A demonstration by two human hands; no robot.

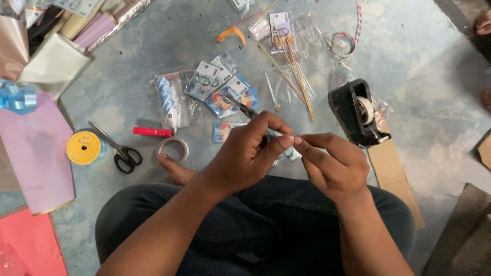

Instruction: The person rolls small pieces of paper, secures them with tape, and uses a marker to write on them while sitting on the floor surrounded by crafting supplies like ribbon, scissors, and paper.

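Observation:
My left hand [250, 153] and my right hand [332, 163] meet fingertip to fingertip above my lap. Together they pinch a small clear-wrapped folded banknote [285, 148], mostly hidden by the fingers. Just beyond them on the floor lie small pliers [244, 108] and several banknotes in clear plastic sleeves [220, 87]. A black tape dispenser [358, 113] stands just beyond my right hand.
Thin wooden skewers [295, 71] lie past the banknotes. Black-handled scissors [118, 148], a yellow ribbon spool [84, 147], a red cutter [152, 132] and a clear tape roll [174, 148] sit at left. Pink and red wrapping sheets [36, 153] cover the left edge; a cardboard strip [394, 174] lies right.

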